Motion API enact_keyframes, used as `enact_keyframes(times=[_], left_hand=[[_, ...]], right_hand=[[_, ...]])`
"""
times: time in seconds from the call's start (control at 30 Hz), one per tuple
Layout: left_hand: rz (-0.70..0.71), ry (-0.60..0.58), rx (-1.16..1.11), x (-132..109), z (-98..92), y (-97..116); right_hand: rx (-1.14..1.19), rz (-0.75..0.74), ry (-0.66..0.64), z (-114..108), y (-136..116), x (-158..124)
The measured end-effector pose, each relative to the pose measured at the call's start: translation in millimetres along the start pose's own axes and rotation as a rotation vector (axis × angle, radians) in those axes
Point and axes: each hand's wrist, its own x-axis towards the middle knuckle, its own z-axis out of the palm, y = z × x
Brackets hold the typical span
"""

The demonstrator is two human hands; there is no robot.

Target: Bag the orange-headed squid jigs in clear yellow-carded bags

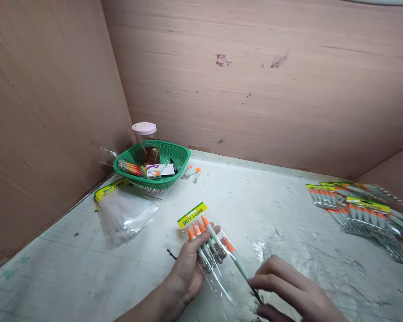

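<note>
My left hand (191, 264) is closed on a clear plastic bag (218, 279) with a yellow and green "BCT LURE" header. Several fishing lures (204, 232) with orange tips, pale green bodies and wire hooks lie side by side in it, tips toward the header. My thumb presses over them. Pinched near its hooked end in my right hand (289, 286) is one more lure (238, 261). Its orange tip points up and left, at the bag's right side; whether it is inside the plastic I cannot tell.
A green basket (184, 163) at the back left holds a lidded jar (146, 138), packets and cards. Before it lies a stack of flat bags (126, 214). A few loose lures (191, 173) lie beside the basket. Filled packets (366, 214) are piled at right. Wooden walls (255, 89) enclose the table.
</note>
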Motion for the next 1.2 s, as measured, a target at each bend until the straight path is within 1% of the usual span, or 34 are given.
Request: enact_keyframes(times=[0.07, 0.1, 0.17, 0.27, 0.37, 0.5, 0.63, 0.8, 1.03, 1.2], left_hand=[[0.001, -0.032, -0.009, 1, -1.1, -2], [0.005, -0.05, -0.021, 2, -1.5, -3], [0.022, -0.077, -0.041, 4, -2.3, -4], [0.044, -0.072, -0.03, 5, -3.4, -4], [0.035, -0.078, 0.021, 3, -3.8, -5], [0.037, -0.086, 0.05, -1, -2.4, -6], [0.024, -0.104, 0.034, -1, -1.5, -6], [0.002, -0.14, 0.054, 0, -3.4, -8], [0.0, -0.091, 0.083, -1, -3.4, -9], [0.031, -0.118, 0.147, -2, -3.2, -9]], right_hand=[[-0.094, -0.021, 0.156, 13, 1, 2], [-0.127, -0.032, 0.21, 19, 1, 2], [-0.174, -0.051, 0.257, 27, 0, 2], [-0.221, -0.049, 0.314, 31, 0, 1], [-0.176, -0.041, 0.356, 31, 2, 1], [-0.103, -0.04, 0.378, 33, 3, 2], [-0.134, -0.029, 0.369, 34, 0, 0], [-0.187, -0.075, 0.387, 34, -1, -1], [-0.294, -0.15, 0.283, 30, -4, -5], [-0.319, -0.155, 0.297, 31, -6, -3]])
